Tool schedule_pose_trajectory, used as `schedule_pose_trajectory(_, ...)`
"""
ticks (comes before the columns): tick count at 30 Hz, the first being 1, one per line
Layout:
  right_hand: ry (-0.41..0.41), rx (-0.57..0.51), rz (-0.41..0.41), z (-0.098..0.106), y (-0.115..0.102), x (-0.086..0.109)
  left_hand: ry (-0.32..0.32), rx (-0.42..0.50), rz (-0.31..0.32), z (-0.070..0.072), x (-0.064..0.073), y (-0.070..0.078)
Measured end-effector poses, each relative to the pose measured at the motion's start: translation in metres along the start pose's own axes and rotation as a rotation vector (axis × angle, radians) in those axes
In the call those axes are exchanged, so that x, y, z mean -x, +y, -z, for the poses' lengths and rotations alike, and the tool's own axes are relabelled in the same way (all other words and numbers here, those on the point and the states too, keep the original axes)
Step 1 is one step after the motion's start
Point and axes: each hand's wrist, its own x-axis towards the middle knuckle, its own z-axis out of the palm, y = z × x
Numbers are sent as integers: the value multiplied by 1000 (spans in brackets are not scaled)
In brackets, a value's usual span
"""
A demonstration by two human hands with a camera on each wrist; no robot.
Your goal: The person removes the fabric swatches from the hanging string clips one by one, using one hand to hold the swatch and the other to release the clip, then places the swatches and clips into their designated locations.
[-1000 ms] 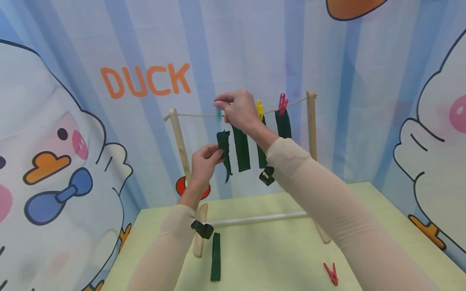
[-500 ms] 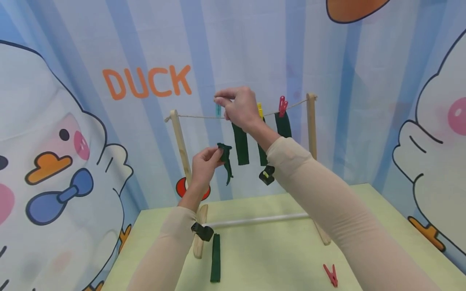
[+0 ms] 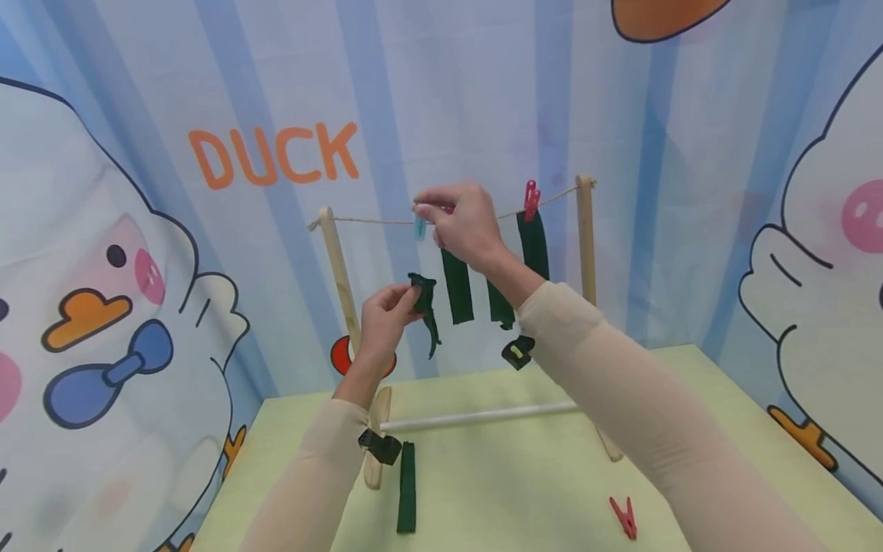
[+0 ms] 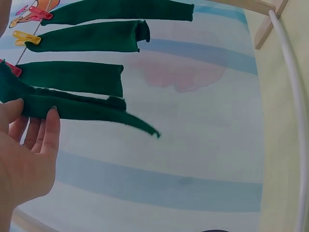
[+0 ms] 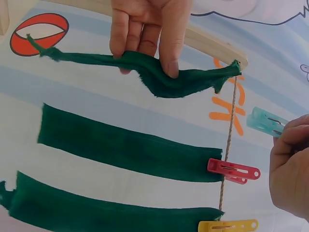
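My left hand [image 3: 382, 320] pinches a dark green cloth strip [image 5: 169, 87] between thumb and fingers, below the rope. The strip is crumpled, with one end dangling. Higher up, my right hand [image 3: 469, 224] pinches a teal clothespin [image 5: 263, 121]; in the right wrist view it is apart from the rope [image 5: 232, 113] and the held strip. Beside the held cloth, three green strips hang from the rope: the nearest [image 5: 130, 142] by a red clothespin [image 5: 232, 169], the middle one [image 4: 91, 37] by a yellow clothespin [image 4: 26, 37], the farthest [image 4: 120, 11] by another red clothespin [image 3: 531, 201].
Wooden posts [image 3: 587, 245] carry the rope at both ends, with a white rod [image 3: 476, 418] joining the stand low down. On the pale green table [image 3: 510, 491] lie another green strip [image 3: 407, 488] at left and a loose red clothespin [image 3: 624, 519] at right. A duck-print curtain [image 3: 276, 69] hangs behind.
My left hand has dropped slightly, and the held strip's top has sagged from upright to folded. My right hand has shifted a little down and right with the teal clothespin.
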Motion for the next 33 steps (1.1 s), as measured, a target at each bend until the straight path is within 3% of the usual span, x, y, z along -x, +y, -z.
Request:
schedule_pose_trajectory(11,10,143,9,30,12,48,-4,31,62,8,19,-14)
schedule_pose_trajectory(17,5,130,-62,45,35,80,-4,41,123,6,33,-28)
schedule_pose_trajectory(24,18,155,-116,57,53,106,-9,48,141,2,42,-38)
schedule_pose_trajectory(33,-41,205,-199,70,86,145,16,56,200,14,52,-62)
